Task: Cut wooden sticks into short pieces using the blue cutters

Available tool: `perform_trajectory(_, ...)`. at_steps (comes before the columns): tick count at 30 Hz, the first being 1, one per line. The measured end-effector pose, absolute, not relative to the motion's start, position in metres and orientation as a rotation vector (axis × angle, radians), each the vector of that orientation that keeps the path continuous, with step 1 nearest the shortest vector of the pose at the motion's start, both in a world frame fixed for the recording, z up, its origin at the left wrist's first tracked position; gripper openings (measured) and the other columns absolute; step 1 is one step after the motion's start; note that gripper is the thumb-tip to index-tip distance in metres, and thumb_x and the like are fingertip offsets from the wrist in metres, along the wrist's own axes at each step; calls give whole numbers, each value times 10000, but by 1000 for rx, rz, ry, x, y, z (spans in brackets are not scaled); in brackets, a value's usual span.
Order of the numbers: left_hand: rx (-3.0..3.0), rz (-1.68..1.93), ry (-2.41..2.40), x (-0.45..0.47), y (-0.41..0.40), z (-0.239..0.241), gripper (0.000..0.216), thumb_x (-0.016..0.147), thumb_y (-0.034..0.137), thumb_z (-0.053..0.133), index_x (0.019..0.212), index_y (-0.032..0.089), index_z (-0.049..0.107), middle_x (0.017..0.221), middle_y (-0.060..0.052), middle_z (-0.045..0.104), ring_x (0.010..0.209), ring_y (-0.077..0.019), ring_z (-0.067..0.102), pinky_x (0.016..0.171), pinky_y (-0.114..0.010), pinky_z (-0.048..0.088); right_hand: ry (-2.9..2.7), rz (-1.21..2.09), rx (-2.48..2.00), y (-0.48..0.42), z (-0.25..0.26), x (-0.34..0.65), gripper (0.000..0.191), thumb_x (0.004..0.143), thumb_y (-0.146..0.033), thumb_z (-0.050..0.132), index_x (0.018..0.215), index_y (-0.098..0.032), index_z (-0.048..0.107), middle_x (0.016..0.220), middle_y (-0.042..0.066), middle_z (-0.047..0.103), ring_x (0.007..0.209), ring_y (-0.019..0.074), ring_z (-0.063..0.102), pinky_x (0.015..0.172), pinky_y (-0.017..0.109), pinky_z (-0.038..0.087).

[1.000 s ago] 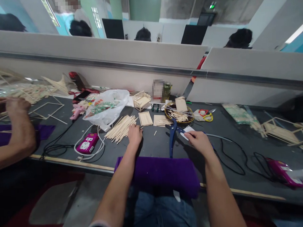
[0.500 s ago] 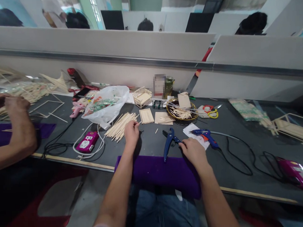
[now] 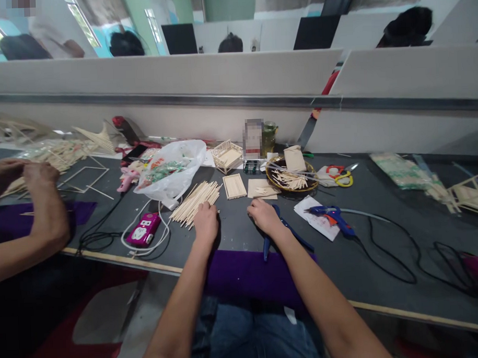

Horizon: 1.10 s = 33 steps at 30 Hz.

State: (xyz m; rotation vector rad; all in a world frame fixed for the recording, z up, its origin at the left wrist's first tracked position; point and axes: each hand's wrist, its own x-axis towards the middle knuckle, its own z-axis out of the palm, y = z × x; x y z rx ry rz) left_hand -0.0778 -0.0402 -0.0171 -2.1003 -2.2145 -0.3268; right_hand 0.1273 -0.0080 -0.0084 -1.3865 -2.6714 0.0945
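My left hand (image 3: 206,222) is closed at the right edge of a pile of thin wooden sticks (image 3: 193,201); a pale stick tip shows past its fingers. My right hand (image 3: 263,216) reaches down to the tabletop with its fingers curled together, where a short stick piece lay before; its fingertips hide whatever they hold. Partly under the right hand and wrist lies a blue-handled cutter (image 3: 299,237), let go. Behind the hands sit a small stick panel with raised edges (image 3: 234,186) and a flat wooden sheet (image 3: 259,195) bearing small pieces.
A purple cloth (image 3: 250,272) covers the near table edge. To the right lie a blue glue gun (image 3: 328,215) on paper and scissors (image 3: 343,178). A round basket (image 3: 292,185), a plastic bag (image 3: 176,168) and a pink box (image 3: 144,229) stand around. A co-worker's hands (image 3: 39,178) work at left.
My right hand has left the cutter and moved left and forward to the tabletop. My left hand has shifted slightly down, closer against the stick pile. The view has tilted and shifted slightly.
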Motion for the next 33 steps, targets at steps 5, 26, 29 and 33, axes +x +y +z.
perform_trajectory(5, -2243, -986, -2370, -68, -32, -17, 139, 830, 215, 530, 760, 177, 644, 830, -96, 627, 841, -235, 572, 712, -335, 437, -2310, 402, -1329, -11, -17, 124, 160, 858, -136, 474, 823, -183, 623, 878, 80, 637, 867, 199, 545, 755, 296, 419)
perform_trajectory(26, -1869, -3222, -2620, 1, -22, -23, 431, 487, 366, 862, 794, 105, 711, 647, -49, 677, 548, -110, 602, 497, -209, 492, -1035, 1364, -1026, -9, -18, 129, 257, 610, -382, 760, 712, -161, 678, 548, -7, 633, 486, 115, 574, 419, 201, 447)
perform_trajectory(29, -1949, -3107, -2601, 4, -23, -23, 418, 505, 395, 845, 776, 109, 705, 650, -50, 676, 557, -117, 603, 494, -214, 487, -1055, 1281, -1054, -9, -19, 128, 241, 612, -369, 759, 703, -161, 677, 568, 1, 645, 492, 124, 590, 416, 206, 462)
perform_trajectory(33, -1943, -3118, -2475, 6, -23, -24, 396, 524, 411, 828, 752, 117, 692, 591, -16, 633, 503, -89, 549, 468, -205, 460, -955, 1379, -1038, -8, -16, 130, 282, 645, -423, 729, 713, -157, 667, 606, 22, 653, 479, 129, 606, 387, 203, 460)
